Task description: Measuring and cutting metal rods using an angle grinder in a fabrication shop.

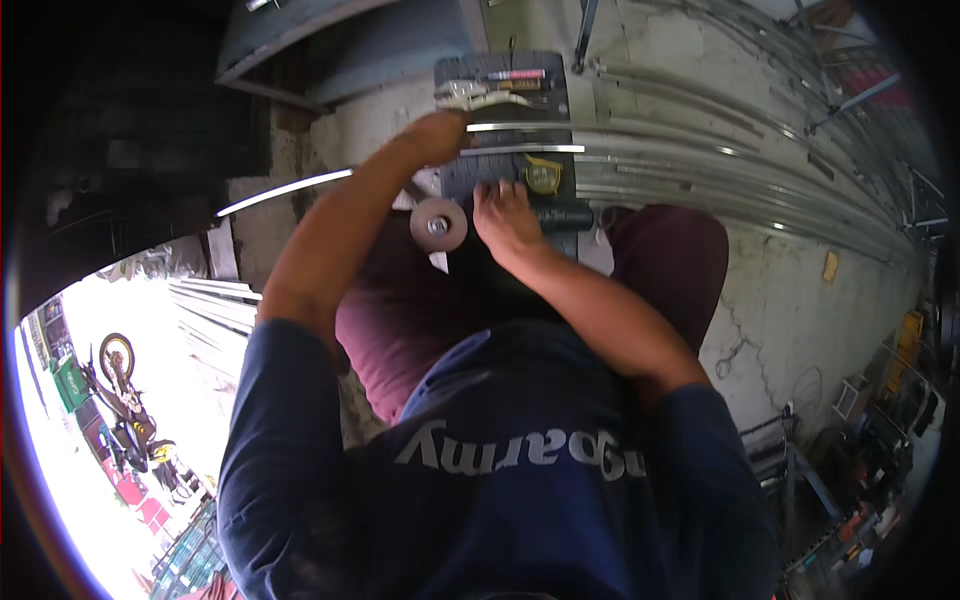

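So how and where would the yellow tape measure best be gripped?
Probably by the tape measure's rounded body, pinched across left and right from above: its face seems upward, a metal strip crowds its far side and a dark teal tool its near side.

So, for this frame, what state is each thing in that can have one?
Left hand: at the metal strips, fingers mostly hidden, grip unclear
Metal strips: extending across the dark bench
Right hand: fingers bent, hold unclear
Tape measure: lying on the bench
Round disc: broad face up; spinning or still, unclear
Silver hand tool: lying down, open or shut unclear
Marker: lying flat
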A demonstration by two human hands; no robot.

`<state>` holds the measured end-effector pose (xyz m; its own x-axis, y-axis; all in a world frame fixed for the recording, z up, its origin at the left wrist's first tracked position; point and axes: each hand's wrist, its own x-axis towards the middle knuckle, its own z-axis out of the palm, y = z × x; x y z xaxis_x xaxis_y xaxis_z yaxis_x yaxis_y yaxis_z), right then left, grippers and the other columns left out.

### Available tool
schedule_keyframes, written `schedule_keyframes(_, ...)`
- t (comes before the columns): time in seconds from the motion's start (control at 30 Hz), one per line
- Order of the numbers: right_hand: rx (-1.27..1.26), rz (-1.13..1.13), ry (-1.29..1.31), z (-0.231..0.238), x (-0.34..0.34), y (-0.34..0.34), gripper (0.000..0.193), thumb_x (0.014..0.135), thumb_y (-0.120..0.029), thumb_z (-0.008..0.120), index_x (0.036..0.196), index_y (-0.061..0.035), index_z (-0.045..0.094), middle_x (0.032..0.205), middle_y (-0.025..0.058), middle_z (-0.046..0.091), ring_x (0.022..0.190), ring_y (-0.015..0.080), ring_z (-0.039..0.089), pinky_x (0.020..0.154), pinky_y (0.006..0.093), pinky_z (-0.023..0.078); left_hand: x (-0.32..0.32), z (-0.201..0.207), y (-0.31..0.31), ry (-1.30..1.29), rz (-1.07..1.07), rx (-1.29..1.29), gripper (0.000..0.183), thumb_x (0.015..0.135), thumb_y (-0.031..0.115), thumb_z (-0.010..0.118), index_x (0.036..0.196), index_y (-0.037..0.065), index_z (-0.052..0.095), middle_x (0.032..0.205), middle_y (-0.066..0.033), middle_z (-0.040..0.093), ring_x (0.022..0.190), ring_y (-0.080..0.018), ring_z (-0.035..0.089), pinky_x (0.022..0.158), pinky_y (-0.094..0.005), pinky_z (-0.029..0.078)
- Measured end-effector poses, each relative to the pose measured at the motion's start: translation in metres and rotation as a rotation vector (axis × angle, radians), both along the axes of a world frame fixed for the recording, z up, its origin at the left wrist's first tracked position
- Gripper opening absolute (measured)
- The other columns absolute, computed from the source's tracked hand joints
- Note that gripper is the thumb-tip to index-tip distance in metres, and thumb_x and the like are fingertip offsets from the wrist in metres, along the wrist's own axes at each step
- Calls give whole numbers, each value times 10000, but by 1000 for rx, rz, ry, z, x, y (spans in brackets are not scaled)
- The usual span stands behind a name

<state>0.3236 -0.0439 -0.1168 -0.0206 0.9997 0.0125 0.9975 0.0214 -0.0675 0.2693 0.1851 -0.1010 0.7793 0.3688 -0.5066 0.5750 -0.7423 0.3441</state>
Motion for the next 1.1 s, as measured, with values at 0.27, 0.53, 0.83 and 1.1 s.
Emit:
schedule_keyframes(0.27,-325,-40,469,53,56,-39,531,716,-159,794,1184,27,624,1120,246,670,941,442,706,841,506,574,49,42,-2,-36,-240,87,383,975,260,716,1302,66,673,1129,-253,738,1089,-438,708,960,-543,540)
schedule_keyframes(0.53,-276,-129,1485,100,151,-69,860,747,-65,739,1514,51,367,1229,136,616,1128,226,603,1002,384,509,184,185,-26,-15,-519,-14,203,905,167,759,840,-7,676,694,-137,603,685,-277,563,670,-462,443)
schedule_keyframes(0.83,-348,-193,2230,98,169,-109,831,712,-92,828,1466,-46,482,1089,108,670,855,226,683,796,382,581,283,260,-120,158,-499,-30,201,934,165,766,887,-24,716,802,-125,691,735,-253,633,703,-433,496)
schedule_keyframes(1.1,26,-237,2349,106,151,-111,742,1037,-497,660,1577,-119,320,1007,105,626,848,196,684,647,377,624,294,265,-143,319,-413,-209,176,1008,43,652,1072,-106,719,1030,-169,764,843,-227,768,752,-355,626)
